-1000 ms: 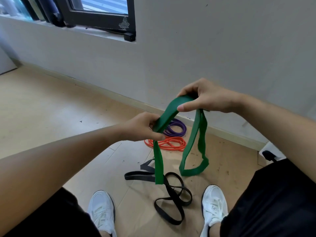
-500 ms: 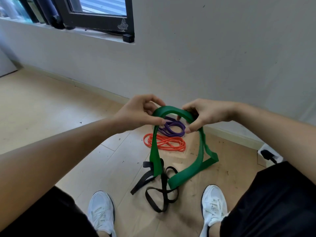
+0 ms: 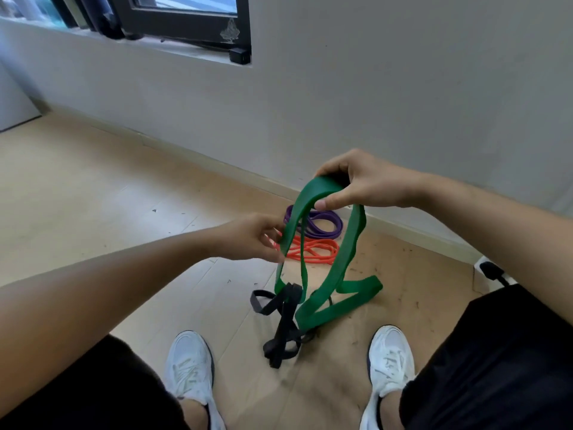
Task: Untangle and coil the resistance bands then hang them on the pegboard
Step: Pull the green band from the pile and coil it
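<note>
Newly raised clear of the left hand (image 3: 251, 240), the right hand (image 3: 366, 184) pinches the top of the green band (image 3: 352, 243) while left fingers pinch a lower strand, the black band (image 3: 285, 318) snagged in it near the floor (image 3: 93, 197), untangling evidently unfinished.

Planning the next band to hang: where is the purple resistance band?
Head view, centre: the purple rubber resistance band lies on the wooden floor by the skirting board, just beyond the orange rubber band.

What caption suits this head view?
Left hand and right hand hold up a green band tangled with a black band.
</note>
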Action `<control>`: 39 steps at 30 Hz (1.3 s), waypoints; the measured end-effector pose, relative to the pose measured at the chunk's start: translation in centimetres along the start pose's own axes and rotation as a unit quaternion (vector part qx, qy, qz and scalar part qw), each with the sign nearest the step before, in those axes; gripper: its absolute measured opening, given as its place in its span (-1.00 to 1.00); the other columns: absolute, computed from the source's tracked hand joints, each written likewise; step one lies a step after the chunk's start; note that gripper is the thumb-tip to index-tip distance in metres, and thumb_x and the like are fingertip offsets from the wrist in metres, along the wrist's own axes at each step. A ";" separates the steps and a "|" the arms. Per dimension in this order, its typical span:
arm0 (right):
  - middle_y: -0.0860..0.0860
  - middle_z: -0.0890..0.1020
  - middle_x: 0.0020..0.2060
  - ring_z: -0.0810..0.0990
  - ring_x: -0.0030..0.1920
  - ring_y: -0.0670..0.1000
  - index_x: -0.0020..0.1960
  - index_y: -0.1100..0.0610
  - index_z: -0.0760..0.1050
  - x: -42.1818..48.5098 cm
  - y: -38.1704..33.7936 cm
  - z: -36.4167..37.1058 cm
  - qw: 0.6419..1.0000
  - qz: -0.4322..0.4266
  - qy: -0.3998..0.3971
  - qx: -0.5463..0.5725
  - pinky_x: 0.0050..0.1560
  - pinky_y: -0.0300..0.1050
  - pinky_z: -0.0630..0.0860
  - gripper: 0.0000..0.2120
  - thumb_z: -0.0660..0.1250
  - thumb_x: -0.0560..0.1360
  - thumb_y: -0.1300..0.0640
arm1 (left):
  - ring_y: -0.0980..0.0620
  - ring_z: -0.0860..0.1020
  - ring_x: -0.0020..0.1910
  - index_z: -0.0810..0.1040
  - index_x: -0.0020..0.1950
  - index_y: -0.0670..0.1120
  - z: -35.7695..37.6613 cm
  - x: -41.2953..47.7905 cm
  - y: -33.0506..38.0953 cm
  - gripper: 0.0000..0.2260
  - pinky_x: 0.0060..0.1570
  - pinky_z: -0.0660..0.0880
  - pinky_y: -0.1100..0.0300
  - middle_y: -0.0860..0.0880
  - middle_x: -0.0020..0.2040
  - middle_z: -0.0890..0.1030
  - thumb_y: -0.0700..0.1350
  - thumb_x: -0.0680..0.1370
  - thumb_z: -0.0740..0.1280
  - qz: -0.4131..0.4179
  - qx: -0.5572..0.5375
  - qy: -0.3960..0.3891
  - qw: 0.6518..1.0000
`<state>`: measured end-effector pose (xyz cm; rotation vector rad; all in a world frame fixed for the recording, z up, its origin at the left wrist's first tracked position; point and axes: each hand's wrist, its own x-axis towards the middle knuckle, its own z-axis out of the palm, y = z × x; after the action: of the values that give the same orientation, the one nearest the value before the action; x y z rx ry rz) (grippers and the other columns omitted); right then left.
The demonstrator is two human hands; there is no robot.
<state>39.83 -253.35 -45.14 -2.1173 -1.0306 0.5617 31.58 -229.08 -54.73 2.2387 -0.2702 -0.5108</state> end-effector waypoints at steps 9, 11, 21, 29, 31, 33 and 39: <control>0.01 0.72 -0.22 0.70 -0.22 -0.04 0.05 0.17 0.64 -0.1 1.7 0.3 0.998 0.036 -0.020 -0.038 -0.27 -0.25 0.53 -0.78 0.55 0.47 0.11 | 0.01 0.62 0.13 0.50 0.42 -0.06 5.1 0.9 -5.7 -0.50 0.09 0.52 0.17 -0.06 0.25 0.65 0.01 0.52 0.50 -0.164 0.001 0.018 0.986; 0.04 0.72 -0.20 0.70 -0.21 -0.03 0.05 0.19 0.64 -0.1 2.4 0.3 0.998 0.041 0.001 -0.044 -0.24 -0.18 0.56 -0.76 0.56 0.46 0.11 | -0.02 0.59 0.18 0.44 0.46 -0.02 8.8 1.3 -7.2 -0.39 0.21 0.55 0.04 -0.06 0.29 0.61 0.09 0.46 0.53 -0.174 -0.059 0.063 0.981; 0.09 0.71 -0.17 0.69 -0.18 0.04 0.03 0.18 0.65 0.0 3.7 0.6 0.996 0.041 0.042 -0.064 -0.15 -0.03 0.59 -0.76 0.53 0.48 0.05 | -0.02 0.59 0.16 0.31 0.47 0.07 19.9 3.5 -12.3 -0.25 0.03 0.55 0.07 0.08 0.29 0.60 0.28 0.38 0.49 -0.266 0.010 0.176 0.948; -0.03 0.65 -0.27 0.58 -0.34 -0.18 0.00 0.15 0.64 0.0 4.3 0.1 0.997 0.051 0.056 -0.034 -0.34 -0.33 0.45 -0.80 0.54 0.47 0.05 | -0.07 0.65 -0.11 0.61 -0.05 -0.11 20.3 5.7 -13.2 -0.77 0.05 0.62 -0.07 -0.07 -0.15 0.65 0.03 0.47 0.48 -0.240 -0.197 0.153 0.938; 0.01 0.66 -0.25 0.59 -0.31 -0.14 0.00 0.15 0.65 0.0 4.6 0.1 0.996 0.055 0.050 -0.048 -0.31 -0.28 0.47 -0.79 0.54 0.46 0.04 | -0.08 0.62 -0.18 0.59 -0.11 -0.17 19.7 5.6 -12.5 -0.81 -0.03 0.60 -0.08 -0.11 -0.23 0.61 -0.06 0.47 0.47 -0.235 -0.230 0.172 0.929; 0.04 0.69 -0.21 0.64 -0.26 -0.09 0.01 0.14 0.65 0.0 4.9 0.0 0.996 0.059 0.046 -0.057 -0.24 -0.19 0.54 -0.78 0.54 0.46 0.05 | -0.06 0.63 -0.18 0.62 -0.05 -0.17 18.4 5.0 -11.9 -0.85 -0.11 0.60 0.01 -0.10 -0.20 0.65 -0.12 0.46 0.48 -0.238 -0.243 0.193 0.920; 0.03 0.72 -0.19 0.73 -0.17 0.04 0.02 0.14 0.64 0.2 5.4 -0.1 0.995 0.075 0.035 -0.061 -0.11 0.01 0.66 -0.78 0.56 0.44 0.10 | 0.03 0.63 -0.11 0.60 -0.02 0.08 13.5 3.0 -11.1 -0.89 -0.05 0.58 0.08 0.07 -0.14 0.66 0.00 0.50 0.49 -0.231 -0.093 0.242 0.938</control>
<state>42.74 -255.56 -49.15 -2.3186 -0.8917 0.5040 28.59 -231.95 -71.93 2.1545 0.5477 -0.1941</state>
